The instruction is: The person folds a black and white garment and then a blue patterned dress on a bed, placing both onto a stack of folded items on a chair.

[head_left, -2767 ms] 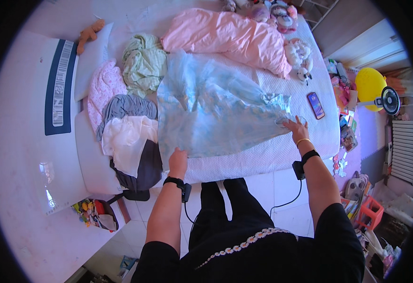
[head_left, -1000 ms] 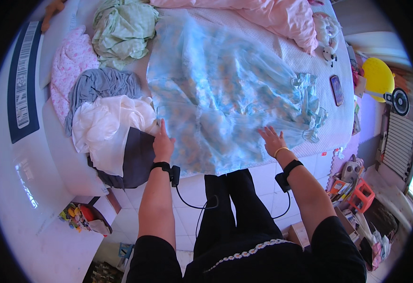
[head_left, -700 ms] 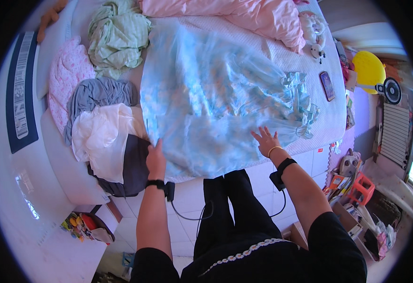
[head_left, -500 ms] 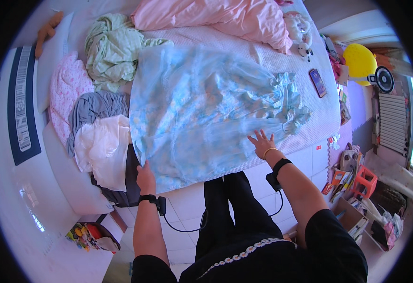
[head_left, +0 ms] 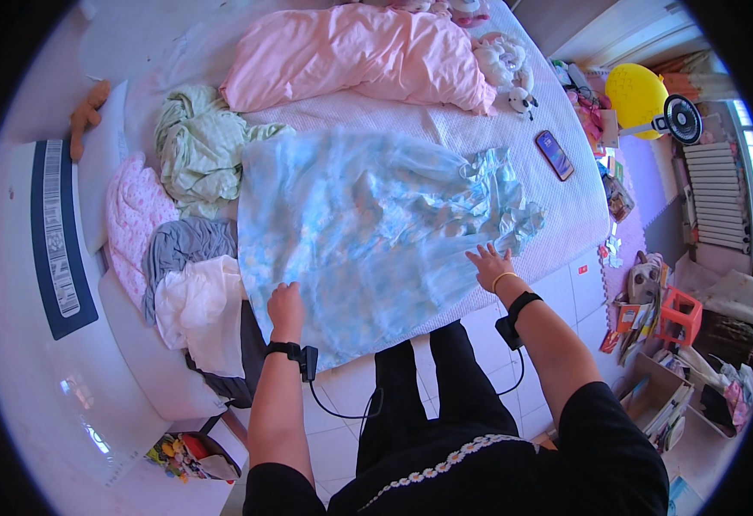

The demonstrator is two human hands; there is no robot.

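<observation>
A light blue floral dress [head_left: 351,232] lies spread over the bed. Its ruffled top points right and its wide hem lies to the left. My left hand [head_left: 285,310] is closed over the dress near the hem's near corner. Its fingertips are hidden, so whether it pinches cloth does not show. With fingers spread, my right hand [head_left: 491,267] is over the near edge of the dress, below the ruffles. A black strap with a small device sits on each wrist.
Left of the dress are a white garment [head_left: 200,301], a grey cloth [head_left: 185,245] and a green cloth [head_left: 194,150]. A pink bundle [head_left: 359,60], a plush toy [head_left: 521,101] and a phone [head_left: 554,155] lie on the bed. Books and a red stool [head_left: 678,316] stand at right.
My left hand has moved inward from the hem edge onto the dress, staying closed. My right hand remains open near the same edge. The whole view has shifted, with the bed lower in the picture.
</observation>
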